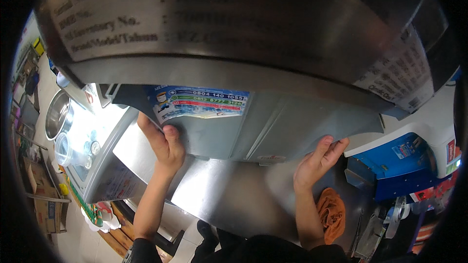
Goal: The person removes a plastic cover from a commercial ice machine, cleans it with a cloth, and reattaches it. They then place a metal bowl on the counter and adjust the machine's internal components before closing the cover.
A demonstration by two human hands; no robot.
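Observation:
A grey metal panel (209, 136) with a blue printed sticker (200, 102) on its face hangs below the stainless steel hood-like part (273, 34) of a machine. My left hand (165, 148) grips the panel's left edge, thumb on the face and the other fingers partly hidden behind. At its lower right edge my right hand (314, 163) holds the same panel between thumb and fingers. Beneath it lies a shiny steel work surface (229, 195). An orange cloth (332, 214) rests on that surface beside my right forearm.
To the left, a steel bowl (58, 114) and clear plastic tubs (63, 148) stand on a bright counter. A blue container (402, 153) and a white bottle-like object (441, 148) are at the right. Cardboard boxes (44, 202) sit on a far-left shelf.

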